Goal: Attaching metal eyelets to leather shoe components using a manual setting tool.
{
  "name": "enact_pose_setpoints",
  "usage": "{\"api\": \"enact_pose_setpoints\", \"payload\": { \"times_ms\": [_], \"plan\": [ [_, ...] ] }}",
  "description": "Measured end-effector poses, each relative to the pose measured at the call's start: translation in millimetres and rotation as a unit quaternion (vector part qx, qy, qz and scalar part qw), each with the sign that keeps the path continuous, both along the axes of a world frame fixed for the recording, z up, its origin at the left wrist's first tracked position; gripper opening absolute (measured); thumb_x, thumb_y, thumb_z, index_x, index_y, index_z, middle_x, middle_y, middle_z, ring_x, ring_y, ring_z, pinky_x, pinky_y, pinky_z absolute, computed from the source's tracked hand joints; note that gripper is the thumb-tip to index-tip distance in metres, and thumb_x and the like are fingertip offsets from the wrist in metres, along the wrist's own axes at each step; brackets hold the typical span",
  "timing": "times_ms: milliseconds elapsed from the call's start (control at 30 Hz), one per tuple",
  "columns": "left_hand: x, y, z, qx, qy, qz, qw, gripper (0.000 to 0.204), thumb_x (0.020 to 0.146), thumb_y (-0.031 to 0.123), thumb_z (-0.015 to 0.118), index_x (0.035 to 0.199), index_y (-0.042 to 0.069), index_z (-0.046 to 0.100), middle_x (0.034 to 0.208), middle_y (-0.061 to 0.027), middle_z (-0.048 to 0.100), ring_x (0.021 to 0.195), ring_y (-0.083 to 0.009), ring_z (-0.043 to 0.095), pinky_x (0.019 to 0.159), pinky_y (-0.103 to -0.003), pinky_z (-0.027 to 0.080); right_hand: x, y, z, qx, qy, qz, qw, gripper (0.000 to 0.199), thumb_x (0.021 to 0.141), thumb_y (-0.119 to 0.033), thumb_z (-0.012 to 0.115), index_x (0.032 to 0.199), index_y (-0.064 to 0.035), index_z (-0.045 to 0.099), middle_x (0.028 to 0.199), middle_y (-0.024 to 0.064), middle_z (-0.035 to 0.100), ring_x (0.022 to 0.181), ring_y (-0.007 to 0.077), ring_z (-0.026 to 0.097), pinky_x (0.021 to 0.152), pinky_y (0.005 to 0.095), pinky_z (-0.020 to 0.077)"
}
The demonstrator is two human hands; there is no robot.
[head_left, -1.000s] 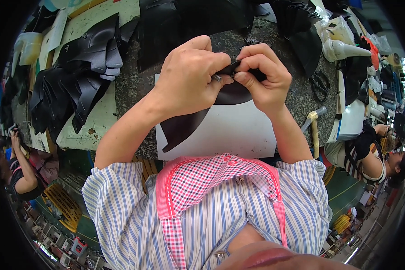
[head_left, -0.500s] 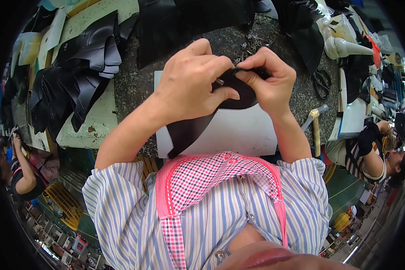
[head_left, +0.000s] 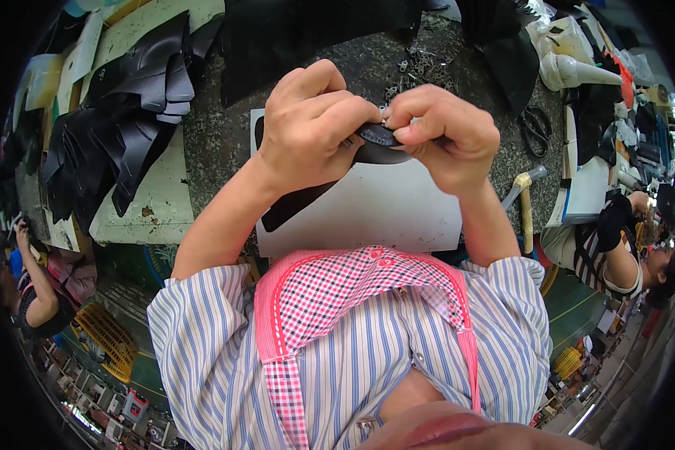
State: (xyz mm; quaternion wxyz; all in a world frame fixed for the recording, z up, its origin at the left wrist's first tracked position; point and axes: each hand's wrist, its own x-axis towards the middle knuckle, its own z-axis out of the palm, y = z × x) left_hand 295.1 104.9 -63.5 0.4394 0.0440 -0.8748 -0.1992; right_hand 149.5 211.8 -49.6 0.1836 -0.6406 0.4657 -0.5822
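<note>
A black leather-like piece [head_left: 305, 196] hangs between my hands over a white sheet [head_left: 375, 217] on the speckled table. My left hand [head_left: 313, 124] is closed on its left part, with a small metal tip showing by the fingers. The fingers of my right hand [head_left: 446, 135] pinch its upper edge on the right, where a small shiny metal bit sits between the fingertips. The held edge is bent up towards me. Just beyond my hands lies a heap of small metal parts [head_left: 425, 71].
Stacked black cut pieces [head_left: 139, 97] lie on a pale board at left. More black material [head_left: 315, 45] lies at the back. Black scissors [head_left: 535, 131] and a hammer [head_left: 526, 210] are at right. People sit at both sides, one in a striped top [head_left: 615, 259].
My left hand has shifted slightly left and my right wrist has turned. The black piece's edge has tilted up, and its lower end has swung upward.
</note>
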Motion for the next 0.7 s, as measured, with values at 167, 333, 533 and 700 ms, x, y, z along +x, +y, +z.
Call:
{"api": "enact_pose_setpoints", "payload": {
  "times_ms": [167,333,533,700],
  "plan": [
    [0,-4,6,-0.019,-0.016,-0.01,1.0,0.021,0.045,0.005,0.062,0.065,0.009,0.056,0.053,0.0018,0.047,0.057,-0.016,0.046,0.047,-0.028,0.033,-11,-14,0,0.006,0.055,0.068,0.996,0.021,0.056,0.006,0.064,0.071,-0.003,0.053,0.079,0.0078,0.057,0.071,0.0193,0.055,0.063,0.027,0.0442],
    [4,-3,3,-0.063,-0.035,0.013,0.997,0.021,0.048,0.009,0.065,0.066,0.009,0.054,0.054,0.0022,0.05,0.055,-0.0163,0.046,0.048,-0.028,0.034,-4,-11,-9,0.099,-0.071,0.087,0.989,0.018,0.063,0.01,0.061,0.072,-0.0017,0.05,0.077,0.0067,0.056,0.072,0.0156,0.055,0.065,0.0248,0.0438],
    [15,-21,28,-0.092,-0.122,0.059,0.987,0.019,0.054,0.016,0.071,0.065,0.009,0.057,0.056,0.0006,0.052,0.054,-0.0173,0.046,0.05,-0.03,0.037,4,-31,-20,0.096,-0.119,0.02,0.988,0.013,0.072,0.006,0.061,0.082,0.0006,0.054,0.082,0.0066,0.056,0.075,0.0104,0.053,0.068,0.0212,0.0428],
    [70,-158,79,0.074,-0.171,0.355,0.916,0.035,0.078,0.039,0.059,0.097,0.01,0.063,0.07,-0.0071,0.064,0.064,-0.0197,0.062,0.06,-0.027,0.046,-76,-48,-52,0.179,0.134,-0.164,0.961,0.019,0.077,-0.008,0.062,0.095,-0.0052,0.059,0.088,0.0011,0.059,0.074,0.0095,0.054,0.064,0.0227,0.0436]
  ]
}}
